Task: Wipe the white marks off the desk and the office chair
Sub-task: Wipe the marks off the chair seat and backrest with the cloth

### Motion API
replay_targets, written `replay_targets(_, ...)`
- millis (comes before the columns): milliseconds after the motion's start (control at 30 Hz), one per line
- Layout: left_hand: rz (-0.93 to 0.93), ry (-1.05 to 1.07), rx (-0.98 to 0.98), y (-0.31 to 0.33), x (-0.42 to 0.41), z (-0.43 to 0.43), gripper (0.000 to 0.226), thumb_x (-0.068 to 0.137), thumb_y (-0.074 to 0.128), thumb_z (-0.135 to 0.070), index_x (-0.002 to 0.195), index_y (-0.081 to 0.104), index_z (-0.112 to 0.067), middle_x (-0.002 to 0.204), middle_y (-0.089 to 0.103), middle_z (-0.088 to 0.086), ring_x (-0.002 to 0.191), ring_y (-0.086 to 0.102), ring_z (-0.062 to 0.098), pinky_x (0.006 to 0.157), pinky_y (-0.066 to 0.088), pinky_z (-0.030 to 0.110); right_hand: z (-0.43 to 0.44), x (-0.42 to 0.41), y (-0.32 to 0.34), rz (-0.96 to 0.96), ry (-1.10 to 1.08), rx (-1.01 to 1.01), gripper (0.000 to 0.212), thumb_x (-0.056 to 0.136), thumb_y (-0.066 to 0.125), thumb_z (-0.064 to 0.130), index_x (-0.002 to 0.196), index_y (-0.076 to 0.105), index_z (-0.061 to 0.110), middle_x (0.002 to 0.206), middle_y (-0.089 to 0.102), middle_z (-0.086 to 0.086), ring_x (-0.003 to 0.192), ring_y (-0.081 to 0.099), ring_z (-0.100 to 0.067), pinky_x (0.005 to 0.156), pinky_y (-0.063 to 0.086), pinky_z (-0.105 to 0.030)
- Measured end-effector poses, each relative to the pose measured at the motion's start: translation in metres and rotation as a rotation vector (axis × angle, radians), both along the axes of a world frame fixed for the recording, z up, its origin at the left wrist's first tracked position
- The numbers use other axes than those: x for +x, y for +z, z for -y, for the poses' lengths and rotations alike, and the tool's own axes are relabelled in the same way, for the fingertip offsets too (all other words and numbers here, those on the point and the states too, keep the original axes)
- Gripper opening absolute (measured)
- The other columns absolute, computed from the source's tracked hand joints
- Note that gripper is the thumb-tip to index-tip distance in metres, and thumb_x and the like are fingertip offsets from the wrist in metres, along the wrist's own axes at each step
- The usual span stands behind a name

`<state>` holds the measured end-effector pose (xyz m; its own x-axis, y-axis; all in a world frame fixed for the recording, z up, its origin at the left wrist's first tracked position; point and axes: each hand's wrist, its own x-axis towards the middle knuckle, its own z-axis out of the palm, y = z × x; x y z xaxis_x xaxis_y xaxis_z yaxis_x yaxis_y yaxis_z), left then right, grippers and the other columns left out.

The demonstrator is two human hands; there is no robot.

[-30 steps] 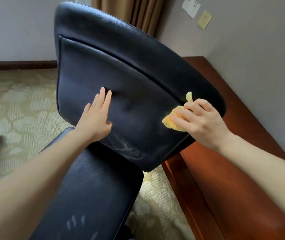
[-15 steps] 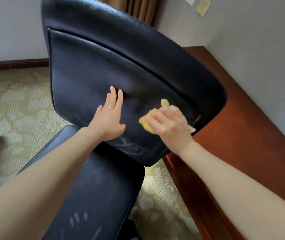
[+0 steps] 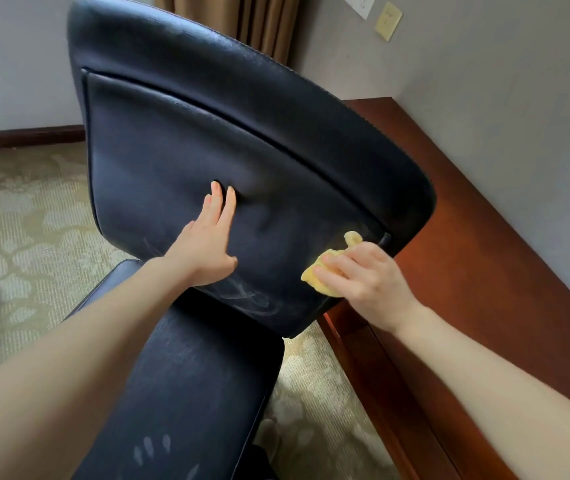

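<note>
At lower left, white marks (image 3: pixel 148 448) are seen on the chair seat (image 3: pixel 190 393). At centre, the left grip (image 3: pixel 207 247) is laid flat, fingers straight, bracing the padded backrest (image 3: pixel 190 140), whose top rim slants from upper left down to the right. Smears (image 3: pixel 249 296) remain below. Right of centre, a soft, light-looking yellow cloth (image 3: pixel 321 271) is bunched under the curled right grip (image 3: pixel 366 282), beside the wooden surface (image 3: pixel 484 271).

No writing can be read anywhere: the white wall plate (image 3: pixel 359 4) and the yellowish plate (image 3: pixel 388 21) beside it look blank.
</note>
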<state>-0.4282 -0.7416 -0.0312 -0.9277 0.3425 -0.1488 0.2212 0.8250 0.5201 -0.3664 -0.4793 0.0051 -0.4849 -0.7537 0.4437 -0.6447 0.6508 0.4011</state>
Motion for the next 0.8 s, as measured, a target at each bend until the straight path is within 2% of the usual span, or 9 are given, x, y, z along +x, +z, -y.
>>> replay_targets(200,-0.008,-0.021,0.000,0.002,-0.001,0.005,0.103,0.082,0.060,-0.013,0.148,-0.019,-0.019,0.154,-0.030,0.003,0.146,-0.009,0.021,0.105,0.033,0.037,-0.016,-0.035,0.058,-0.219,-0.020,-0.024,0.025,0.080,0.068,-0.008,0.086,0.076,0.015,0.086,0.071,-0.004,0.070,0.063,-0.023,0.070,0.054,-0.034)
replay_targets(333,-0.004,-0.012,0.018,0.000,-0.002,0.007,0.103,0.082,0.059,-0.011,0.148,-0.019,-0.022,0.154,-0.031,0.000,0.146,-0.009,0.020,0.104,0.036,0.036,-0.012,-0.032,0.053,-0.221,-0.138,-0.189,0.019,0.077,0.076,0.000,0.090,0.077,0.013,0.088,0.072,-0.006,0.085,0.050,-0.020,0.075,0.050,-0.036)
replay_targets(467,-0.001,-0.015,0.039,-0.003,-0.002,0.009,0.104,0.081,0.059,-0.010,0.148,-0.020,-0.025,0.154,-0.031,-0.003,0.146,-0.010,0.018,0.102,0.038,0.036,-0.007,-0.013,0.021,-0.137,-0.213,-0.343,0.020,0.077,0.075,-0.001,0.092,0.077,0.011,0.086,0.071,-0.008,0.083,0.048,-0.022,0.079,0.042,-0.037)
replay_targets(567,0.003,-0.027,0.051,-0.004,-0.005,0.011,0.104,0.080,0.059,-0.010,0.148,-0.019,-0.027,0.154,-0.030,-0.005,0.146,-0.010,0.016,0.101,0.039,0.035,-0.003,0.004,-0.007,-0.092,-0.134,-0.185,0.022,0.081,0.067,-0.005,0.087,0.077,0.014,0.086,0.071,-0.004,0.074,0.059,-0.022,0.075,0.047,-0.036)
replay_targets(633,0.008,-0.033,0.059,-0.004,-0.006,0.012,0.105,0.080,0.059,-0.010,0.148,-0.019,-0.027,0.154,-0.030,-0.005,0.146,-0.010,0.016,0.101,0.039,0.035,-0.001,0.015,-0.022,0.009,-0.060,-0.041,0.019,0.082,0.064,-0.002,0.085,0.076,0.013,0.087,0.071,-0.004,0.072,0.064,-0.020,0.075,0.050,-0.033)
replay_targets(800,-0.015,-0.035,0.108,-0.008,-0.004,0.012,0.105,0.080,0.058,-0.010,0.148,-0.020,-0.029,0.155,-0.029,-0.004,0.146,-0.010,0.015,0.102,0.037,0.034,0.002,0.004,-0.017,0.113,0.041,0.129,0.014,0.082,0.063,0.003,0.083,0.075,0.012,0.088,0.071,-0.006,0.075,0.066,-0.020,0.073,0.053,-0.032)
